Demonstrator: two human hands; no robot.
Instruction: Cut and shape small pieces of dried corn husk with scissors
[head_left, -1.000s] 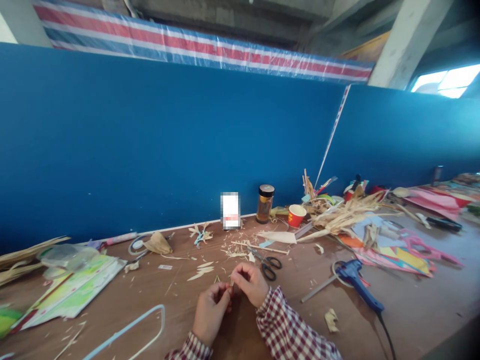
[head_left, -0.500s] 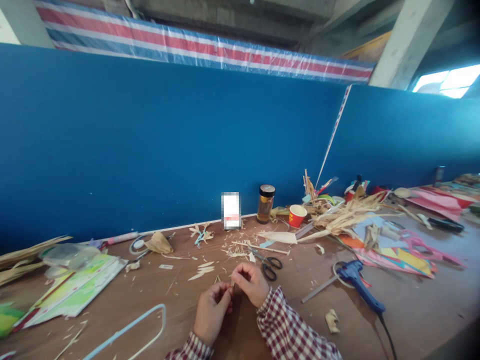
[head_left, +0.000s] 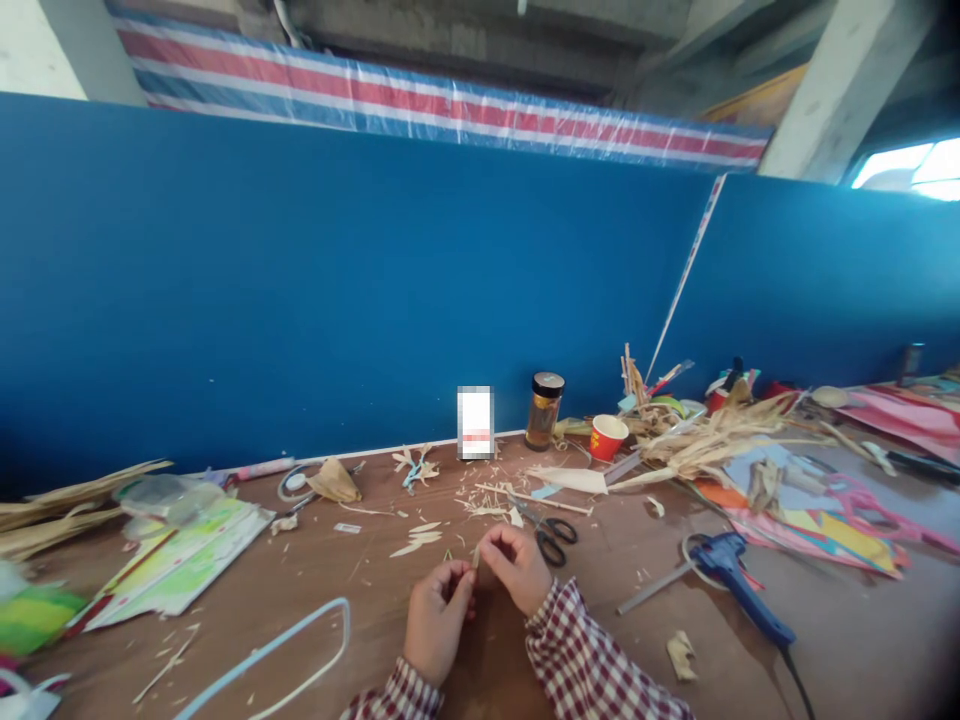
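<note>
Low over the brown table, my left hand (head_left: 441, 615) pinches a small pale strip (head_left: 475, 560) that looks like a piece of dried husk. The fingertips of my right hand (head_left: 517, 568) are closed at the strip's upper end, almost touching the left fingers. Just beyond my right hand lie black-handled scissors (head_left: 553, 538), with their blades among thin straw-coloured scraps (head_left: 487, 500). Several pale leaf-shaped pieces (head_left: 418, 538) rest beyond my left hand. A blue and tan knotted piece (head_left: 414, 468) sits farther back.
A blue glue gun (head_left: 739, 580) with a cord lies at right. Behind are a lidded jar (head_left: 544, 412), a red paper cup (head_left: 608, 438) and dried husks (head_left: 705, 440). A bent light-blue wire (head_left: 277, 640) lies left, near a green-patterned sheet (head_left: 195, 560). A blue partition (head_left: 337, 280) closes the back.
The whole view has shifted, so things appear slightly farther right. My hands stay together at the small strip, more of which shows between the fingertips.
</note>
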